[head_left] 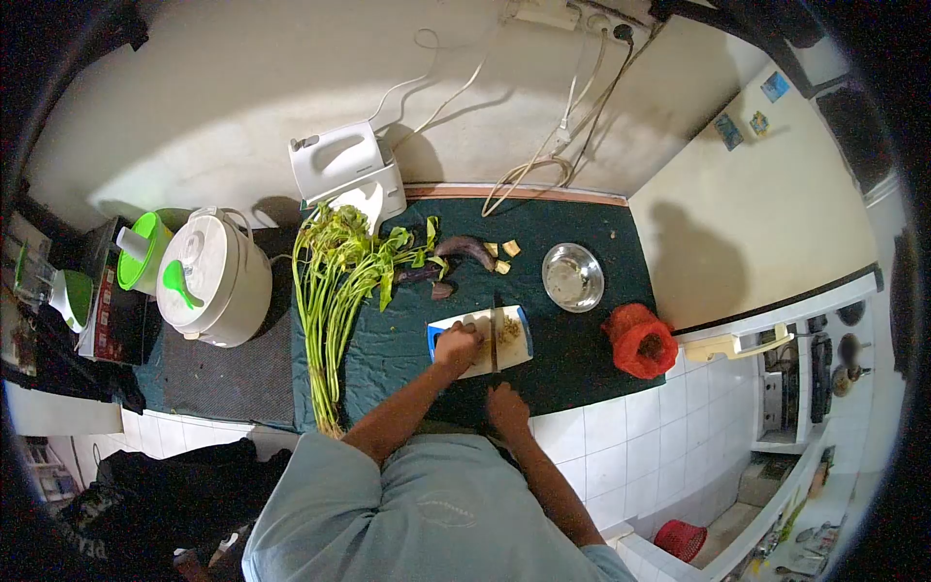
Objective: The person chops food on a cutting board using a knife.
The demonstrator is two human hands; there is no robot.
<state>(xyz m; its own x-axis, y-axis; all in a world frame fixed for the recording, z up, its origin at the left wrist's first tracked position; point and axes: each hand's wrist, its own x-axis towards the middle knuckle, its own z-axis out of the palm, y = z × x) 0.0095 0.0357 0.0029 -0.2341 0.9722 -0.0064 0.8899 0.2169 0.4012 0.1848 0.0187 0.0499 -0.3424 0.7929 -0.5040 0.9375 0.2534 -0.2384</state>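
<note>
A white cutting board (475, 370) with blue ends lies near the front edge of the green-covered table. My left hand (458, 349) rests on its left half with the fingers curled down; whatever is under them is hidden. My right hand (506, 409), at the table's front edge, is closed round the handle of a knife (494, 341). The blade points away from me across the board, just right of my left hand. Small chopped bits (510, 328) lie on the board to the right of the blade.
Behind the board are eggplants (467, 250) and pale cut chunks (510, 248). Long-stemmed leafy greens (330, 320) lie left. A metal bowl (573, 277) and a red bag (640, 341) stand right. Further left is a rice cooker (215, 281); a hand mixer (339, 165) stands by the wall.
</note>
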